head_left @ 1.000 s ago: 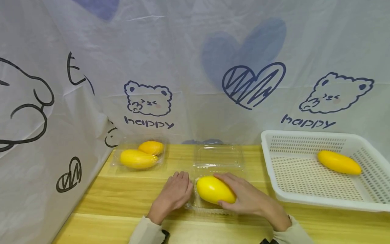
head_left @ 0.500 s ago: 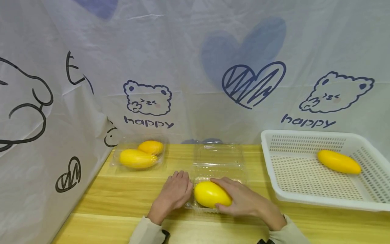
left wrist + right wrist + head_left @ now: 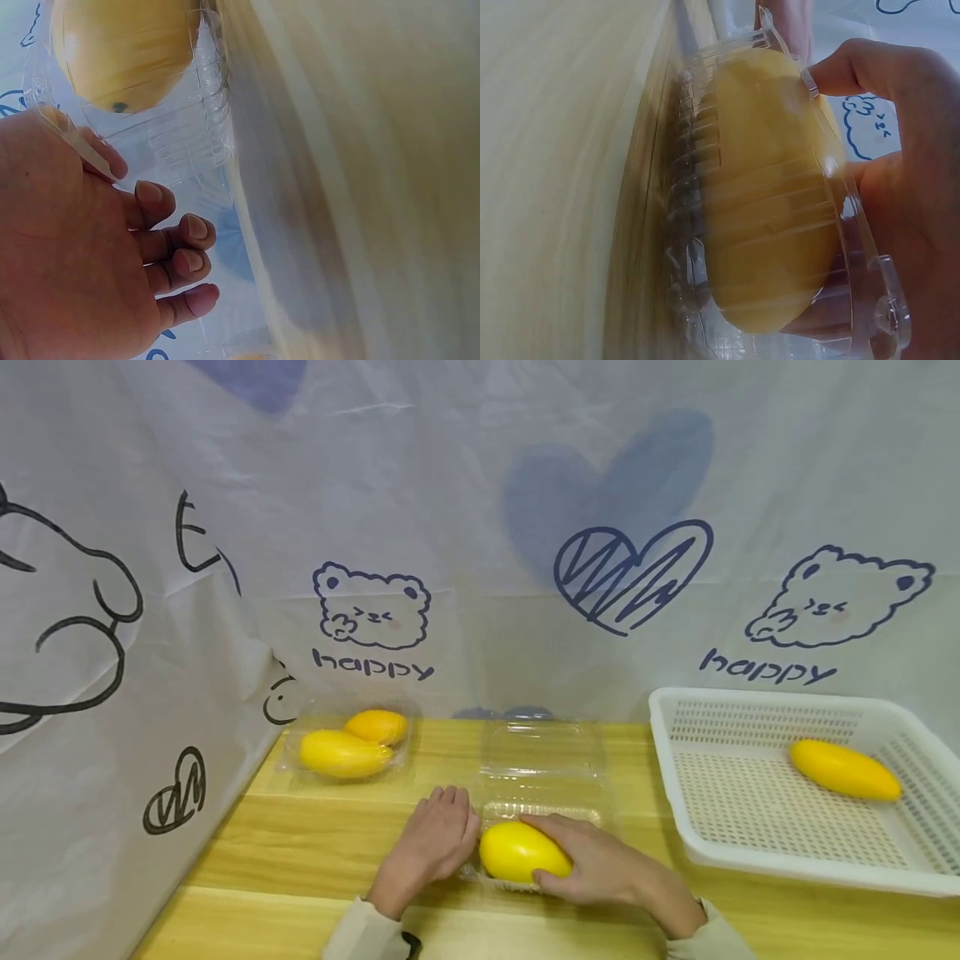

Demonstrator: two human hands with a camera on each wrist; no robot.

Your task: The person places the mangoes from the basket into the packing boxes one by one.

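Observation:
A yellow mango (image 3: pixel 521 852) sits in the near part of a clear plastic clamshell box (image 3: pixel 543 811), whose lid (image 3: pixel 543 747) is folded back towards the curtain. My right hand (image 3: pixel 600 860) grips the mango's right end, thumb on the near side and fingers over the far side. Through the box wall in the right wrist view, the mango (image 3: pixel 769 187) lies lengthwise inside. At the box's left edge, my left hand (image 3: pixel 435 837) pinches the rim between thumb and forefinger. In the left wrist view, its other fingers (image 3: pixel 196 226) are loosely curled beside the box.
A second clear box (image 3: pixel 288 760) at the back left holds two yellow mangoes (image 3: pixel 345 754). On the right stands a white perforated basket (image 3: pixel 671 785) with one mango (image 3: pixel 845 769) in it. A printed curtain (image 3: pixel 480 643) hangs behind the wooden table (image 3: pixel 300 852).
My right hand has brought the mango slightly left and nearer to me, down into the near part of the box. The left hand stays at the rim. The head view has shifted slightly.

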